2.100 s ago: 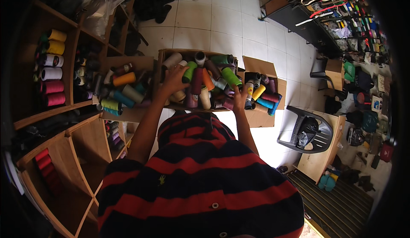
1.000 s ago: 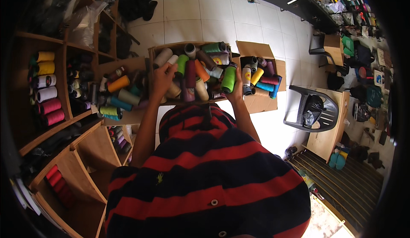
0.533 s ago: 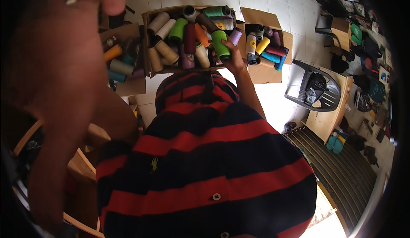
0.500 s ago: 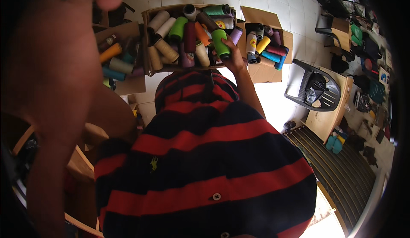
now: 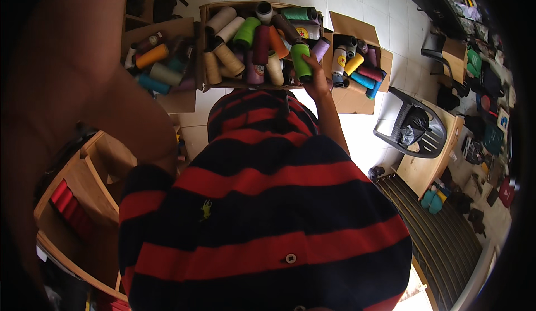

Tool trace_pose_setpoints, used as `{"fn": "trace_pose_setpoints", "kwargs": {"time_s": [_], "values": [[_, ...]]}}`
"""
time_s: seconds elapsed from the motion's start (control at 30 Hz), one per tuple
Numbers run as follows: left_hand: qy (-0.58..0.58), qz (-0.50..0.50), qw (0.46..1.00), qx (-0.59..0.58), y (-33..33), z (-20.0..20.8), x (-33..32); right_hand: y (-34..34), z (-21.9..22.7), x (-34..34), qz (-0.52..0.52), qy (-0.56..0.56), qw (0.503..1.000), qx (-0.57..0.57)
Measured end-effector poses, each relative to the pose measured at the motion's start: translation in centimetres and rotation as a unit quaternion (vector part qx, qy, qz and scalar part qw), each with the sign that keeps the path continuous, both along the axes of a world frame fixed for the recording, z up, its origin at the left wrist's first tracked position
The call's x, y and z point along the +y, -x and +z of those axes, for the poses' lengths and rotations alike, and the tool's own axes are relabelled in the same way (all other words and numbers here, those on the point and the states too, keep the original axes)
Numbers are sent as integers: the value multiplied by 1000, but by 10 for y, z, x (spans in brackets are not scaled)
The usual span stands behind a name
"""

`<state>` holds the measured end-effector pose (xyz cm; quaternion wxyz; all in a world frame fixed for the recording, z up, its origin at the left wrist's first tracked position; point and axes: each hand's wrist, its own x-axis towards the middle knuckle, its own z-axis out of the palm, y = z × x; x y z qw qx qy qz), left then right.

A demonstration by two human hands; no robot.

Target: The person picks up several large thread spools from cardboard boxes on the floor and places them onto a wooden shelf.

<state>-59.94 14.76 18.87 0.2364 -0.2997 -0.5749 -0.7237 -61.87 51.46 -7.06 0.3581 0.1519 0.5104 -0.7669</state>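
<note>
I have my right hand (image 5: 316, 76) wrapped around a bright green spool (image 5: 302, 64), at the near right part of the middle cardboard box (image 5: 202, 60). The thumb lies along the spool's side, probably because the rounded middle gives a surer hold than the ends; I cannot tell whether its underside rests on the pile. A lilac spool (image 5: 321, 49) sits just beyond, to the right. The maroon spool (image 5: 261, 45), orange spool (image 5: 278, 42) and second green spool (image 5: 246, 32) lean at mixed angles, presumably because cylinders packed loosely prop one another up. More spools fill the right cardboard box (image 5: 352, 26), whose spread flaps seem to keep its top accessible. My left arm (image 5: 72, 48) blurs across the left side, too close to tell whether that hand is open or closed.
</note>
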Motion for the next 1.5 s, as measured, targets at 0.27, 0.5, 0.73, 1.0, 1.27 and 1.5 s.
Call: {"fn": "trace_pose_setpoints", "kwargs": {"time_s": [0.27,0.5,0.73,1.0,1.27,1.5], "values": [[8,18,1000,3,0,2,-7,14,-3,12,-7,7,1000,7],[15,39,999,0,-2,4,-11,20,1,6,-5,-50,998,32],[32,205,975,-83,3,-38,6,31,-31,18,52,-391,862,317],[264,259,776,-511,-64,-303,37,49,-33,6,128,-574,649,482],[360,314,730,-489,-84,-332,66,32,-38,-4,170,-657,577,455],[255,327,748,-519,-89,-324,67,13,-6,-41,117,-516,602,598]]}}
